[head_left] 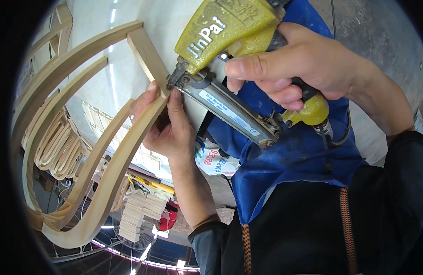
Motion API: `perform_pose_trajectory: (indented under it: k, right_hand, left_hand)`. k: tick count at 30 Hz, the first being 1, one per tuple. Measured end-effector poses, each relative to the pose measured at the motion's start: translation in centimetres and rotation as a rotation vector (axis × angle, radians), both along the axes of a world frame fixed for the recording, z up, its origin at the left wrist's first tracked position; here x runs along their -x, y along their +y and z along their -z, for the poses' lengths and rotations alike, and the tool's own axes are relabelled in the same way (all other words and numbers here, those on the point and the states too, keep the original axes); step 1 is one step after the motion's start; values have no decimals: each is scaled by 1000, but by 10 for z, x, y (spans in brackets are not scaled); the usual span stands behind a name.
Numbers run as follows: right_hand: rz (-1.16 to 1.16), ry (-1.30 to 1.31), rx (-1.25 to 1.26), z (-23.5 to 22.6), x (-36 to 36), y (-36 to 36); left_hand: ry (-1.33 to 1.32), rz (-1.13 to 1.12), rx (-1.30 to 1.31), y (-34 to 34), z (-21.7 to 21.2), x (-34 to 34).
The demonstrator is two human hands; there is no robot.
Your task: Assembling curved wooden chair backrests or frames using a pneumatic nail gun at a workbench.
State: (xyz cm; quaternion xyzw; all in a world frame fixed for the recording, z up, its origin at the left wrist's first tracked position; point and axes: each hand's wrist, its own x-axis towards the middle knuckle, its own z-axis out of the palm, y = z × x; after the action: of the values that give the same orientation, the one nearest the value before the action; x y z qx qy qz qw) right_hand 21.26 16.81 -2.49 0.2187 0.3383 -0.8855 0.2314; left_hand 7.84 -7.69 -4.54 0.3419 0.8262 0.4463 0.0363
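My right hand [303,68] is wrapped round the handle of a yellow-green pneumatic nail gun [229,34], its thumb and forefinger near the trigger. The gun's nose meets the corner where a short wooden crosspiece [147,54] joins a curved rail of a pale wooden frame [111,181]. My left hand [172,130] grips that rail just below the joint, thumb and fingers on either side of it, close to the nose. Part of the left fingers is hidden behind the wood. The frame's other curved rails sweep away to the left.
Curved wooden parts [60,146] lie stacked at the left. A pile of wooden blocks [137,215] stands below, beside a red item [168,219]. A blue apron [284,158] covers my lap, with a printed white bag [211,158] next to it.
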Motion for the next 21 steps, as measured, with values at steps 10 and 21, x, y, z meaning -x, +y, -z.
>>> perform_pose_trajectory:
  k: [10, 21]
  right_hand:
    - [-127, 66, -540, -66, -2, 41]
    - [-520, 638, -1864, -103, 18, 81]
  left_hand:
    - [-347, 173, 36, -9, -25, 15]
    - [-629, 6, -139, -8, -36, 25]
